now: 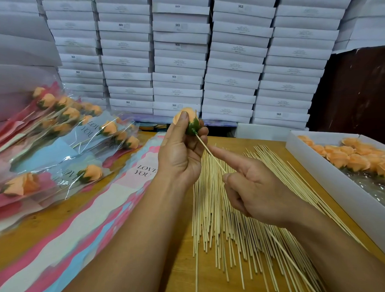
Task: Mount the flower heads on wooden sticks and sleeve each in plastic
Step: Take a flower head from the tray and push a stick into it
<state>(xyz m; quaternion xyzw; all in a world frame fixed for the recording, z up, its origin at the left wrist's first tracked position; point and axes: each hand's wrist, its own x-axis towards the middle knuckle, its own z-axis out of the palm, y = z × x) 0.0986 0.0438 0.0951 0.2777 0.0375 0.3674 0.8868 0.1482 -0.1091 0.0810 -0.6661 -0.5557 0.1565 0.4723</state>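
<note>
My left hand [180, 152] grips an orange flower head [191, 121] with a green base, held up above the table. A thin wooden stick [205, 148] runs from the flower's base down to my right hand [256, 188], which pinches the stick with the index finger stretched along it. Below both hands lies a spread pile of wooden sticks [227, 224]. A stack of printed plastic sleeves [118, 195] reading "LOVE YOU" lies left of the sticks.
Several sleeved flowers [62, 122] are heaped at the left. A white box [331, 174] of loose orange flower heads [360, 159] stands at the right. Stacked white cartons [180, 57] form a wall behind the wooden table [181, 277].
</note>
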